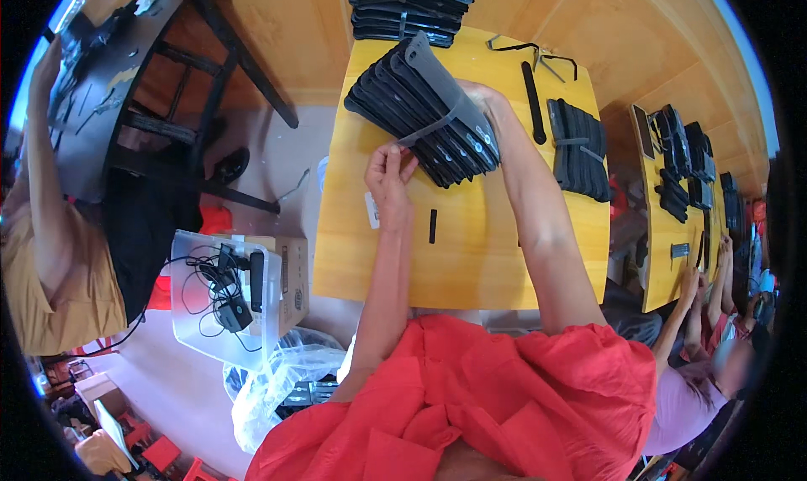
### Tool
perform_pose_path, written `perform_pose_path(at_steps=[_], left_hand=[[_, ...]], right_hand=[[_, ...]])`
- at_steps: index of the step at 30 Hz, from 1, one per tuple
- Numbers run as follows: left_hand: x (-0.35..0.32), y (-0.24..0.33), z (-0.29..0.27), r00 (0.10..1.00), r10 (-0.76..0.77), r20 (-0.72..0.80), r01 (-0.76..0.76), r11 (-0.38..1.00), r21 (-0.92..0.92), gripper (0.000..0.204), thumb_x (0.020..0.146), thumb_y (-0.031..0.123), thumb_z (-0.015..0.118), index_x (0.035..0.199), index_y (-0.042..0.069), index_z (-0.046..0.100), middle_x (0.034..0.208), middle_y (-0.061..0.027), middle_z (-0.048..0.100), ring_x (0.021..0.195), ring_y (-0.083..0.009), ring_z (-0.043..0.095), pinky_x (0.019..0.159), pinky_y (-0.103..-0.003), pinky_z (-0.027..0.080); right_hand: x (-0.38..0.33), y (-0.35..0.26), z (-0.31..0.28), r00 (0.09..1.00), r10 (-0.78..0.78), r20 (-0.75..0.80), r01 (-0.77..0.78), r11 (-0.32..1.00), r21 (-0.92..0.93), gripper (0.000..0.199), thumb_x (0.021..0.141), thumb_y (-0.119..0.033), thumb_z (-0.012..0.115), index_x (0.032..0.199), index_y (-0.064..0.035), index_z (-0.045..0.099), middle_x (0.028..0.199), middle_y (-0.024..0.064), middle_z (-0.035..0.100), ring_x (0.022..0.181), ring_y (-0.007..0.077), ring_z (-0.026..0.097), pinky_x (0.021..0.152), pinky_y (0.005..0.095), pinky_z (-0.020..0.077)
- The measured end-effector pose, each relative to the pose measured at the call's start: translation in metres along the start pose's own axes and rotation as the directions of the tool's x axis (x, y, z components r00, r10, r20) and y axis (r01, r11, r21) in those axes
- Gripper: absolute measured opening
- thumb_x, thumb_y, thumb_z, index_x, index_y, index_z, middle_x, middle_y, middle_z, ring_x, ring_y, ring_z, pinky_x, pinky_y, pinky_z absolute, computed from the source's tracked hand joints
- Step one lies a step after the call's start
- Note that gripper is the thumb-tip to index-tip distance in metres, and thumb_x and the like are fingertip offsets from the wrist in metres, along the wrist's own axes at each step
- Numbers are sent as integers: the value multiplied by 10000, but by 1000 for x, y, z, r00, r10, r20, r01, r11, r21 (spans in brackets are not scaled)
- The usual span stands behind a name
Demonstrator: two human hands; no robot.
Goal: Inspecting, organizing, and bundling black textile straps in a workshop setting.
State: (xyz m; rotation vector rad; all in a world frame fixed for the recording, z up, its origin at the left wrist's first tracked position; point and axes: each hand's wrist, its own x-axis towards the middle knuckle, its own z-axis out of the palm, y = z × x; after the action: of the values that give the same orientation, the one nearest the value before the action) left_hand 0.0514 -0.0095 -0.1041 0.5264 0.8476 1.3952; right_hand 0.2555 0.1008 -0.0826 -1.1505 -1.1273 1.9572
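Observation:
A thick bundle of black strips (395, 94), with round-ended pieces and small pale marks along one end, is held tilted above the yellow table. Round its middle runs a dark grey band (439, 125). At the bundle's left edge, the thumb and fingertips of my left hand (390, 177) pinch the band's end. My right hand (477, 96) grips the bundle from its far right side, its fingers mostly hidden behind it. Beneath, a short black strip (433, 226) lies on the table, and a white label (372, 210) shows beside my left wrist.
Banded stacks (412, 10) stand at the table's far edge. Another banded bundle (580, 149), a long black strip (533, 103) and glasses (538, 50) lie on the right. A clear bin (225, 300) of cables stands left. Co-workers sit on both sides.

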Motion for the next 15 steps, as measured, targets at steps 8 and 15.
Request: perform_pose_path(at_steps=[8,15], left_hand=[[-2,6,4,998,-33,57,34,999,-12,128,889,160,535,943,51,573,878,-15,582,809,-98,565,734,-255,501],[5,35,15,971,-96,221,102,995,-14,133,849,101,577,945,13,604,952,-52,611,869,-120,586,767,-276,501]], right_hand=[[-10,2,-3,994,-93,-51,95,995,32,285,786,-171,629,1015,-27,539,994,134,615,921,208,575,809,351,470],[-24,-1,-2,946,-307,-108,323,926,196,259,789,-175,627,986,-36,534,994,140,613,955,227,563,841,376,455]])
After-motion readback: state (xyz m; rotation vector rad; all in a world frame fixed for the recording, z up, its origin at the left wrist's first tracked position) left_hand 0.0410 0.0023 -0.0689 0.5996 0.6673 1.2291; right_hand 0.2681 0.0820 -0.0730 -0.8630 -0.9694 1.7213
